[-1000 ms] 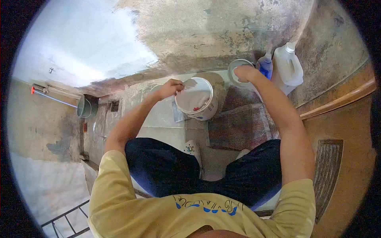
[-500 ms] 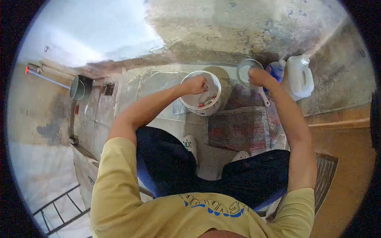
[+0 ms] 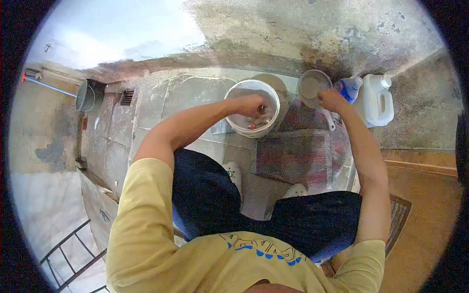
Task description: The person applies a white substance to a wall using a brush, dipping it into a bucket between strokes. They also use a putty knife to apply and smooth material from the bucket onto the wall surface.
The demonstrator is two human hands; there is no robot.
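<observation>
My left hand [image 3: 252, 105], fingers curled together, is over the mouth of a round white bucket [image 3: 276, 100]. What its fingers hold is hidden; a small red-and-white item [image 3: 252, 127] shows inside the bucket below it. Farther right, my right hand [image 3: 333, 100] is closed at the near rim of a round plastic dipper [image 3: 309, 84], whose pale handle extends toward me underneath my wrist. Inside the dipper is something light brownish. Beside my right hand stand a blue bottle [image 3: 351, 88] and a white jug [image 3: 377, 110] with a moulded grip.
A red patterned woven mat [image 3: 292, 158] lies on the tiled floor between the bucket and my light clogs [image 3: 233, 175]. A stained wall [image 3: 273, 34] rises behind. At far left are a dark bucket [image 3: 88, 95], a floor drain [image 3: 127, 97] and a black metal rack [image 3: 73, 256].
My left hand has moved slightly rightward and toward me over the bucket. My right hand stays at the dipper's rim. The whole view has shifted a little.
</observation>
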